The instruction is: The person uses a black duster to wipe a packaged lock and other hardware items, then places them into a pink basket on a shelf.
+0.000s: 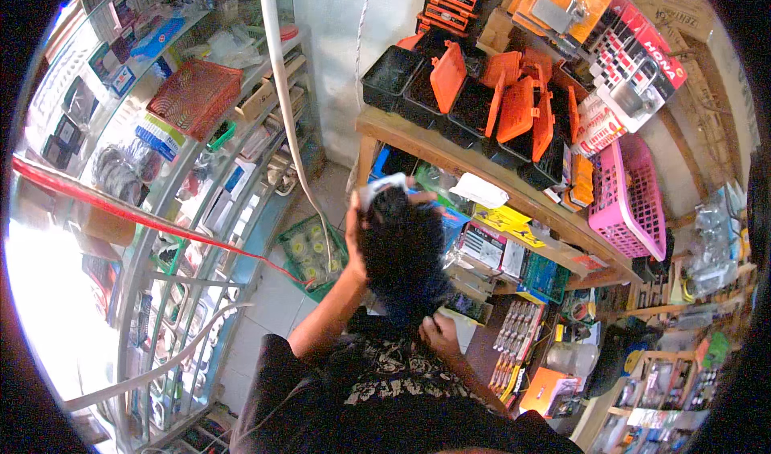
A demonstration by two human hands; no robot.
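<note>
My left hand [356,231] holds the left side and far end of a large, dark, rounded thing [405,249]; fingertips show past its far edge. The thing is too dark to name. A small whitish piece [385,183] shows at its far end. My right hand [440,333] has curled fingers by its near right edge, above my printed black shirt; whether it grips the thing cannot be told. Past my left forearm, a green plastic basket [283,237] with several clear, lidded items stands on the tiled floor.
Glass display shelving [162,213] with packaged goods stands at left. A wooden shelf [464,159] carries black bins with orange lids [515,111], padlocks [554,9] and a pink plastic basket [626,207]. A pale hose [283,87] and a red strip [150,219] cross the left side.
</note>
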